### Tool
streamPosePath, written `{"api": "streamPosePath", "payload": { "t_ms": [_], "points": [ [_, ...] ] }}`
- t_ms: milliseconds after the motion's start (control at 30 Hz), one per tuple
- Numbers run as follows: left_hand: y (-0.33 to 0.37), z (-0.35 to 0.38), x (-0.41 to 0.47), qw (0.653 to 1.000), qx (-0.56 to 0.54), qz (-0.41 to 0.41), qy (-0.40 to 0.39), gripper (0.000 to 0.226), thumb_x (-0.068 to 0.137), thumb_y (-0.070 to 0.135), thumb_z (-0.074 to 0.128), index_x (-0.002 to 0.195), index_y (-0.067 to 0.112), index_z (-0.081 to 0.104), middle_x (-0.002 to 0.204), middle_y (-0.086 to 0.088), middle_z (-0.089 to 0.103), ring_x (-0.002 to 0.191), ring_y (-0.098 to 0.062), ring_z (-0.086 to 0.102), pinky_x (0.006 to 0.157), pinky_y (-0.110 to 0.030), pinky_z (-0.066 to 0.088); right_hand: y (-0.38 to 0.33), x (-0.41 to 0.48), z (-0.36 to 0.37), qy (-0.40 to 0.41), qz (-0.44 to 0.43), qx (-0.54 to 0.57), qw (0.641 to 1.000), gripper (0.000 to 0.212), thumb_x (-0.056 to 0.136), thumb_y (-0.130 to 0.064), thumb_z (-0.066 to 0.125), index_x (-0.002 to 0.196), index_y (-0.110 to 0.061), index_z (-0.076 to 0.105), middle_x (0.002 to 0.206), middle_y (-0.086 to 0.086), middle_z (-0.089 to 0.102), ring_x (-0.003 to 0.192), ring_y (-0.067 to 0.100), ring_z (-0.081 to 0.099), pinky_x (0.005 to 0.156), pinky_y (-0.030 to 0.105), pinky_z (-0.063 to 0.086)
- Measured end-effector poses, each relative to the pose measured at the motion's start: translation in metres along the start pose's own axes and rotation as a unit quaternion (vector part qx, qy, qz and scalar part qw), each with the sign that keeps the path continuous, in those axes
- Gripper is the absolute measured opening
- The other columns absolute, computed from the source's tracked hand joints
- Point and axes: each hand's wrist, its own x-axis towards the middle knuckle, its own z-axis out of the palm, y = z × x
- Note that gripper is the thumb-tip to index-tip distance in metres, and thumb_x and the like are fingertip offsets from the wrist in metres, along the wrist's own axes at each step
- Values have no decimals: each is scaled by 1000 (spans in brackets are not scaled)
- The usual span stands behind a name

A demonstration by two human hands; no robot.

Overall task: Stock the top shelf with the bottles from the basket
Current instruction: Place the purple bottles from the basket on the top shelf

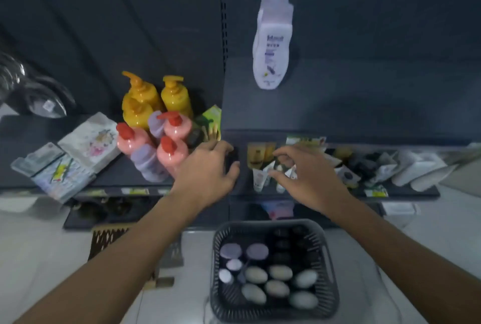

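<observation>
A grey plastic basket point(331, 266) stands on the floor below me. It holds several bottles seen from above: pale oval ones point(279, 271), lavender-capped ones point(257, 251) and dark ones point(283, 243). Two lavender lotion bottles point(272, 45) stand one behind the other on the dark top shelf point(364, 105). My left hand point(208, 170) hovers at the shelf's front edge, its fingers curled round a small dark bottle point(232, 159) that is mostly hidden. My right hand point(307, 175) hangs beside it over the lower shelf, fingers spread and holding nothing.
Left of the slotted upright point(222, 37) stand yellow pump bottles point(145, 97) and pink pump bottles point(171, 152), with tissue packs point(88, 139) beside them. The lower shelf carries small tubes point(260, 179) and white packages point(421, 167). A brown lattice crate point(109, 240) sits on the floor at left.
</observation>
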Motion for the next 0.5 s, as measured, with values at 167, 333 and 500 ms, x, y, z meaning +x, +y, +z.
{"api": "streamPosePath", "payload": {
  "t_ms": [167, 333, 500],
  "points": [
    [-20, 76, -68, 993, -9, -30, -116, 37, 84, 38, 60, 115, 18, 59, 113, -6, 63, 104, -30, 61, 82, -40, 54, 24, -42, 74, -87, 26, -5, 996, 42, 89, -40, 72, 125, -21, 63, 109, -5, 65, 97, 13, 62, 84, 34, 54],
    [-43, 162, -120, 970, 16, -34, -241, 38, 84, 29, 54, 118, 13, 57, 117, -10, 58, 106, -35, 58, 80, -46, 53, 58, -77, 168, -180, 39, -21, 983, 42, 86, -39, 74, 121, -19, 63, 114, 1, 64, 103, 22, 62, 82, 38, 53],
    [-59, 228, -143, 942, 104, -29, -319, 48, 86, 28, 62, 129, 13, 47, 134, -9, 47, 123, -31, 48, 89, -41, 49, 91, -96, 251, -264, 19, -79, 961, 45, 88, -33, 70, 127, -16, 57, 128, 5, 55, 122, 26, 51, 93, 39, 50]
  ]
}}
